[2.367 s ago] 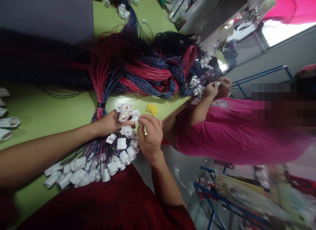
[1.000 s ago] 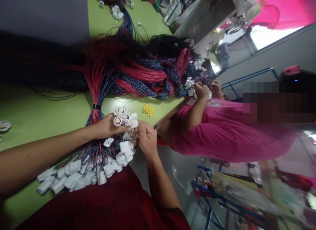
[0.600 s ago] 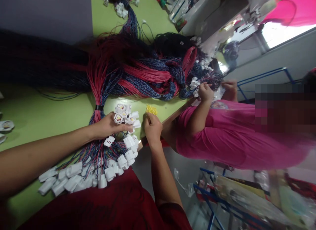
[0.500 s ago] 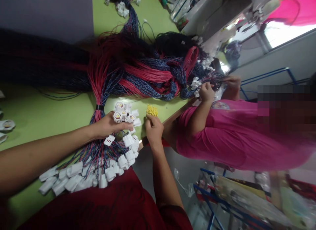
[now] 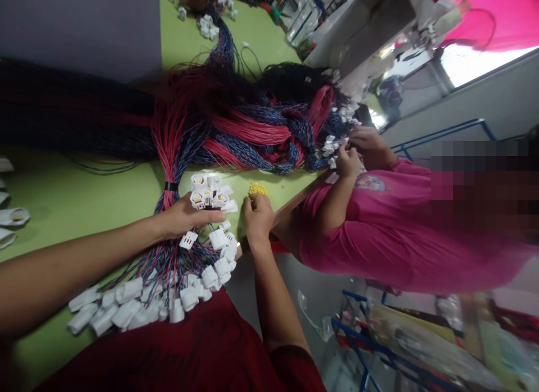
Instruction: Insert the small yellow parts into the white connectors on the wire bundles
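My left hand (image 5: 181, 217) is closed around a cluster of white plastic connectors (image 5: 210, 194), their open faces turned up and showing yellow inside. Below it, more white connectors (image 5: 126, 308) hang fanned out on the ends of a wire bundle (image 5: 170, 204), which a black tape band (image 5: 171, 186) ties together. My right hand (image 5: 258, 215) rests at the near edge of a small heap of tiny yellow pieces (image 5: 257, 188) on the green table. Its fingers are curled together, and what lies between them is hidden.
Thick red and blue twisted wire bundles (image 5: 252, 128) lie across the green table (image 5: 84, 195). At the right, a co-worker in a pink shirt (image 5: 357, 229) handles white connectors (image 5: 330, 146) with both hands. Loose connectors (image 5: 14, 217) lie at the left edge. A blue-framed rack (image 5: 357, 336) stands lower right.
My right hand has shifted slightly up and left, now covering more of the yellow heap. My left hand keeps its hold. The co-worker's two hands have come closer together.
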`<state>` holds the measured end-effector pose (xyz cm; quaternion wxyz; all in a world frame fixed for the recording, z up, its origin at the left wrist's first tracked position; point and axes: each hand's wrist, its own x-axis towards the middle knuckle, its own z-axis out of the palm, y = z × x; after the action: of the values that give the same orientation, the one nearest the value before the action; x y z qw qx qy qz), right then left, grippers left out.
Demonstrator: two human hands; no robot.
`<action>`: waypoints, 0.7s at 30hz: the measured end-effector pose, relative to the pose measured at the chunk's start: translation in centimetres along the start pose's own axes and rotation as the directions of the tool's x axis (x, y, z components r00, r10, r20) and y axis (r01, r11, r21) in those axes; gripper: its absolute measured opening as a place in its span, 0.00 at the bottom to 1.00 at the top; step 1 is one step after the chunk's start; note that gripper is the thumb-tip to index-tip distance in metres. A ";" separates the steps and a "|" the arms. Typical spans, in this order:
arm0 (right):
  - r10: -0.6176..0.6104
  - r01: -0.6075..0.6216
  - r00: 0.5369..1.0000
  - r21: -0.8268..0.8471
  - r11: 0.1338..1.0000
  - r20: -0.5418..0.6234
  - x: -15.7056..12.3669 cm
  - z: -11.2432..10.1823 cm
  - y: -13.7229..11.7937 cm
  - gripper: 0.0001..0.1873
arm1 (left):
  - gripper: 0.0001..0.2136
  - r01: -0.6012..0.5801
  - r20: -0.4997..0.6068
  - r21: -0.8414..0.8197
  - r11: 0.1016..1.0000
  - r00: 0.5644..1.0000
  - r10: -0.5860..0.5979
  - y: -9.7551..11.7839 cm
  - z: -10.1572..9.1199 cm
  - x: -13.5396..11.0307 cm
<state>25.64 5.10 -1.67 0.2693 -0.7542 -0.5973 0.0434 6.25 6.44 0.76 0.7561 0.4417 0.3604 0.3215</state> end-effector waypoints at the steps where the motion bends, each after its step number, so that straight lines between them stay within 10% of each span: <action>1: -0.005 0.005 1.000 -0.010 1.000 0.008 -0.1 0.0 0.0 0.07 | 0.12 -0.003 0.010 0.016 1.000 1.000 0.003 -0.1 0.0 0.0; 11: 0.089 -0.201 0.970 0.545 0.814 0.225 -1.8 -4.1 -2.4 0.04 | 0.10 -0.024 0.102 0.080 0.997 0.995 0.016 -0.2 -0.4 0.1; 21: -0.104 0.033 0.989 0.548 0.836 0.101 -3.1 -6.2 -5.7 0.05 | 0.10 -0.040 0.067 0.129 0.991 0.997 0.032 0.1 -0.3 0.0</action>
<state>22.13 0.81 5.42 0.4356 -0.6203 -0.6027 0.2494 5.97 6.63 0.68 0.7311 0.5065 0.3480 0.2964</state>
